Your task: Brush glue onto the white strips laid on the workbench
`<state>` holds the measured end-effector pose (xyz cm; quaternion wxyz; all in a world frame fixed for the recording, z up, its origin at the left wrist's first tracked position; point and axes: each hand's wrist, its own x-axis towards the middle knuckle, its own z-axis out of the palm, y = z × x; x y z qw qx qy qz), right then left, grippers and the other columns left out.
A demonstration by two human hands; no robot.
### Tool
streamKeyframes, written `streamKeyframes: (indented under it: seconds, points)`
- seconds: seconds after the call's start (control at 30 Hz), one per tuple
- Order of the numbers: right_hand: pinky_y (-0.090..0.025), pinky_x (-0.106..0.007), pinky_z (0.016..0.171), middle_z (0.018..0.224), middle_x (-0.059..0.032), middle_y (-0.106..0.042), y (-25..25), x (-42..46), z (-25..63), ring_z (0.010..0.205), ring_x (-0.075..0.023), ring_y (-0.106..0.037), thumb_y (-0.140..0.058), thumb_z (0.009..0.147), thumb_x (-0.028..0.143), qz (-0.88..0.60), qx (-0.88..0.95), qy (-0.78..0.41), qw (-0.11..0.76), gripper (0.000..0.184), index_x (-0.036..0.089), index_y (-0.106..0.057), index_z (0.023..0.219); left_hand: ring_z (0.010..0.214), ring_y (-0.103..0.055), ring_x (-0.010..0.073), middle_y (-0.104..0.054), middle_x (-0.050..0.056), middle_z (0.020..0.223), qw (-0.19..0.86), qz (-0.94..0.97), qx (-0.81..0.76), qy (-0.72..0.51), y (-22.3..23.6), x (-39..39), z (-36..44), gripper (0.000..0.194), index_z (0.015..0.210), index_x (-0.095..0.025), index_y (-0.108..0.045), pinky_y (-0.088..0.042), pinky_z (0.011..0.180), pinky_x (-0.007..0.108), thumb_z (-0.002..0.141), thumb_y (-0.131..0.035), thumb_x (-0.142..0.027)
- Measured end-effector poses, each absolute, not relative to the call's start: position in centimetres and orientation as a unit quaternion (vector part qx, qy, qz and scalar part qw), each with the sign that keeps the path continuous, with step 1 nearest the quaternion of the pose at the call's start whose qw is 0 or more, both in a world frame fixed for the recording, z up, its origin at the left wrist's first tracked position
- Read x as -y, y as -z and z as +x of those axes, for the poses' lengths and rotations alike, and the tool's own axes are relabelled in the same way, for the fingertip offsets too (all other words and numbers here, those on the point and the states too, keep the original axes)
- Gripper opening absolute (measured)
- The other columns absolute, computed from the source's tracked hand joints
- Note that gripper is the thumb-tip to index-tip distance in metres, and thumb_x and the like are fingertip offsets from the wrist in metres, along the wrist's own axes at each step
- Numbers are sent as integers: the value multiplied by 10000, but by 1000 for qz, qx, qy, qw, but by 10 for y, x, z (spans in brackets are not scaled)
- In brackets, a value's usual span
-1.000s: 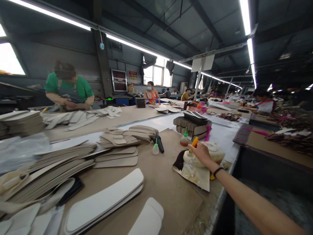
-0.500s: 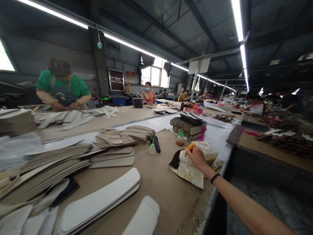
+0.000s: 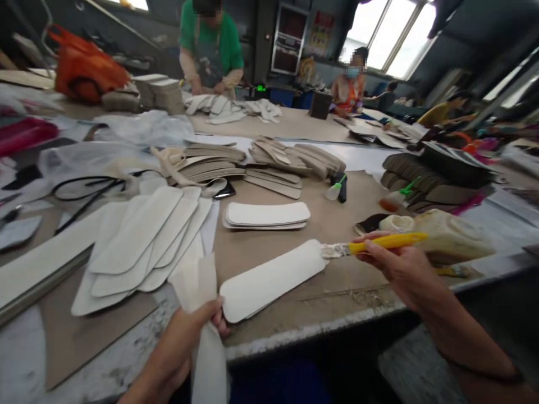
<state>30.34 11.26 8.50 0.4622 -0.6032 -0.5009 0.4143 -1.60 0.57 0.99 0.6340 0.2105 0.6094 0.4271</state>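
Note:
My right hand (image 3: 398,269) grips the yellow handle of a paintbrush (image 3: 387,242). The brush's white-coated bristles meet the right end of a long white rounded panel (image 3: 273,278), stacked over at least one more. At the panel's left end is my left hand (image 3: 185,342), its thumb crossing over a pale flat strip (image 3: 210,365) and its fingertips curled beside the panel edge. The strip hangs over the table's front edge. Behind lies another short stack of white panels (image 3: 267,214). An open-mouthed tub of white paste (image 3: 398,223) stands beyond my right hand.
Fanned white panels (image 3: 138,241) lie left. Several grey-beige stacks (image 3: 214,163), a green-tipped squeeze bottle (image 3: 333,192) and another with amber liquid (image 3: 393,201) stand farther back. A second brush (image 3: 457,271) lies near the right edge. A co-worker in green (image 3: 210,50) works across the table.
My view has swung left and down. My right hand has brought the brush from the paste tub to the white panel. My left hand has come into view at the panel's left end.

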Motion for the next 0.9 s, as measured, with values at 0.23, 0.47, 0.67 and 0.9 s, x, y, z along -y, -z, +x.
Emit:
streamKeyframes:
  seconds: [0.23, 0.47, 0.67, 0.9]
  points:
    - [-529, -281, 689, 880, -48, -605, -70, -69, 187, 783, -155, -590, -684, 732, 416, -451, 517, -615, 388, 276, 167, -629, 838, 514, -561, 171, -589, 43, 454, 643, 197, -588, -448, -13, -11, -21, 313, 448, -159, -546, -445, 611, 282, 629, -659, -387]
    - [-503, -288, 679, 857, -40, -613, -56, -72, 160, 752, -149, -570, -712, 697, 421, -459, 507, -637, 356, 303, 177, -589, 828, 483, -561, 180, -586, 45, 440, 643, 188, -587, -454, -12, -9, -22, 303, 448, -169, -524, -436, 560, 285, 623, -647, -384]
    - [-500, -293, 708, 859, -35, -598, -63, -72, 161, 791, -157, -572, -667, 741, 436, -467, 535, -613, 345, 294, 170, -603, 849, 480, -564, 186, -581, 49, 420, 643, 186, -590, -452, -13, -10, -22, 310, 428, -169, -520, -433, 567, 283, 606, -645, -390]
    - [-503, -295, 726, 867, -33, -586, -56, -70, 158, 790, -152, -573, -643, 767, 406, -464, 556, -600, 339, 262, 172, -575, 863, 526, -569, 200, -590, 45, 445, 641, 198, -590, -449, -13, -10, -23, 304, 427, -174, -529, -435, 622, 307, 620, -634, -385]
